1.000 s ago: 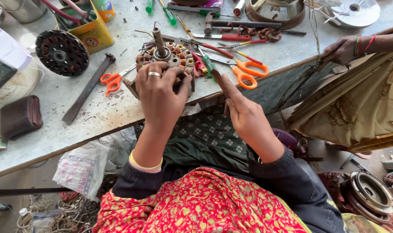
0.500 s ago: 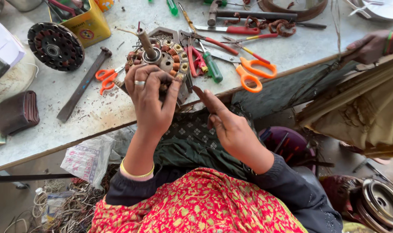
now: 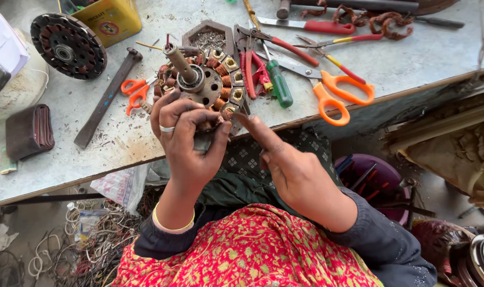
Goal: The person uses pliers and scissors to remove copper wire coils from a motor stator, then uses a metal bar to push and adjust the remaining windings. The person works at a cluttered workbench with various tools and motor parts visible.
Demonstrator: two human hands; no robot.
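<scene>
Round copper-wound motor stator with steel shaft [image 3: 202, 85] at the grey counter [image 3: 412, 58] edge.
Left hand [image 3: 186, 135] grips the stator's near rim; shaft's long axis tilts up and away-left. Right hand [image 3: 284, 165] holds nothing, index fingertip touching a winding. Orange-handled scissors [image 3: 332, 93] lie just right.

The left hand [image 3: 186, 141] wears a plain silver ring [image 3: 167, 128] on one finger, toward ten o'clock on the hand; a thin yellow-gold bangle [image 3: 171, 226] circles that wrist at six o'clock below the hand; the right hand [image 3: 292, 170] is bare of rings as far as shows; both forearms end in dark blue-grey sleeves [image 3: 383, 247], the left pushed up past the wrist, the right reaching closer to the hand; over the lap lies a bright red garment [image 3: 242, 255] printed with small yellow-green leaf sprigs; above it, toward twelve o'clock, a dark green cloth [image 3: 242, 175] carries a pale dotted diamond pattern.
</scene>
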